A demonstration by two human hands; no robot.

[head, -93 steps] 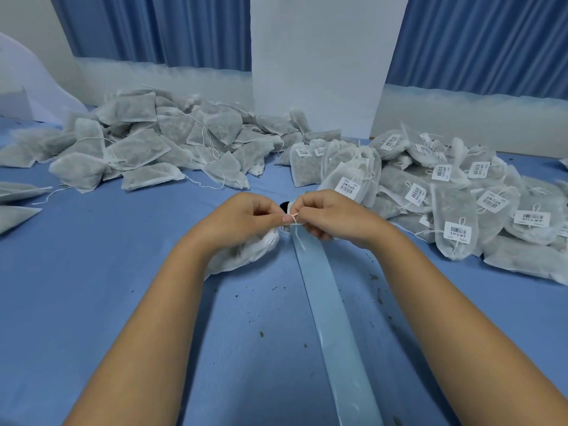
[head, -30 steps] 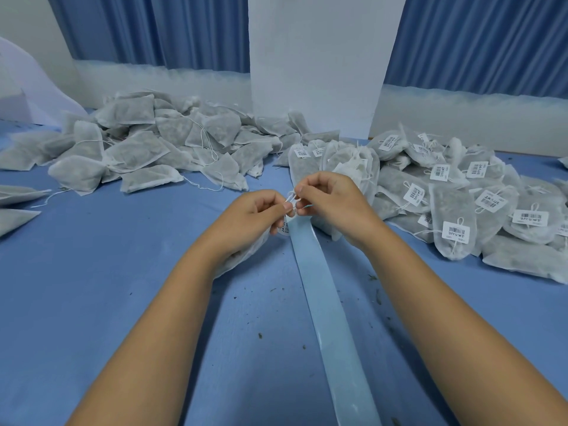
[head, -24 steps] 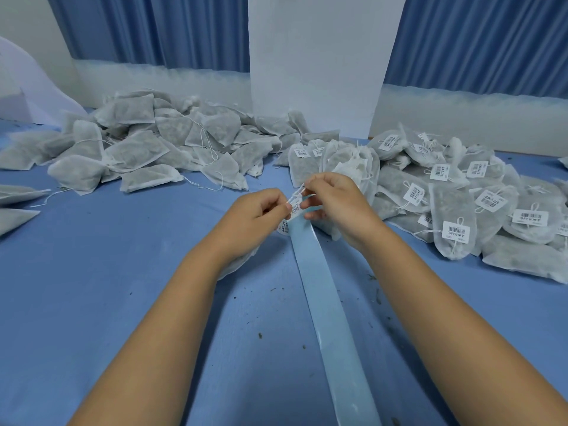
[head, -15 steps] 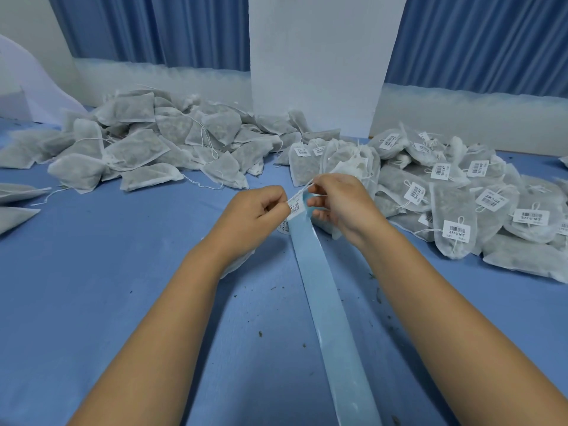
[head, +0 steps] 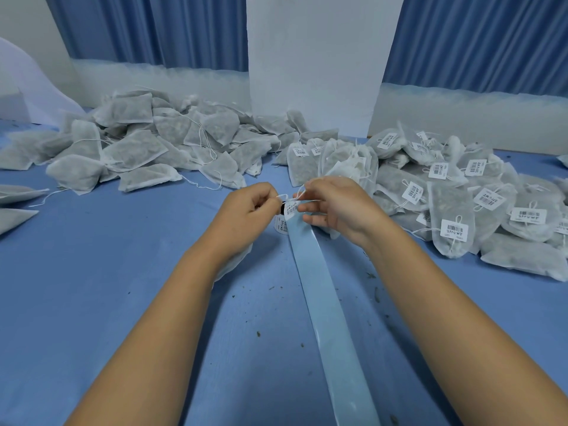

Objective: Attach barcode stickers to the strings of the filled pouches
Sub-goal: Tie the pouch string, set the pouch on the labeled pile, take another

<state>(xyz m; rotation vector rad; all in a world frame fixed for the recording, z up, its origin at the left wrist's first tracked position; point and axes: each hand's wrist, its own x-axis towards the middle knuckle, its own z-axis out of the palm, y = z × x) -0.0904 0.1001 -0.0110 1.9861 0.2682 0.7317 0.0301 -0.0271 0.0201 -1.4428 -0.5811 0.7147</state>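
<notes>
Clenched on the white string (head: 281, 196) in the left grip (head: 246, 210), fingers curled, with the filled pouch (head: 235, 261) tucked beneath that wrist on the counter (head: 92, 287). Pinched between thumb and forefinger of the right grip (head: 335, 207), the same string's loop, remaining fingers loosely spread. Between the two grips, close under the string, a barcode sticker (head: 291, 209); hard to tell whether already stuck on. Just below, a small sticker roll (head: 281, 225) and a pale blue backing strip (head: 325, 318) running down the counter. Farther left, a heap of unlabelled pouches (head: 147, 142); to the right, a heap of labelled pouches (head: 455, 195). Behind, a white panel (head: 313, 56) and blue curtains (head: 476, 41).
</notes>
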